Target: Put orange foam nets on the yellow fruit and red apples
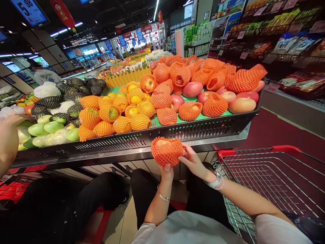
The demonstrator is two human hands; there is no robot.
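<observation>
A mango in an orange foam net (pixel 166 151) is held in front of me, just before the edge of the fruit display. My left hand (pixel 167 171) supports it from below, thumb pressed on the net and the other fingers hidden behind it. At its right side, my right hand (pixel 193 162) grips the net between thumb and fingers. Behind it, the black display tray (pixel 203 130) carries red mangoes (pixel 192 89), some bare and some netted. Left of those lie smaller yellow-green fruits in yellow-orange nets (pixel 123 124).
A wire shopping cart (pixel 269 179) with red trim stands at my right. Another person's hand (pixel 10 135) reaches over green fruits (pixel 53 126) at the left; dark-clothed legs (pixel 83 200) are beside me. Shelves of packaged goods (pixel 286 44) line the right side.
</observation>
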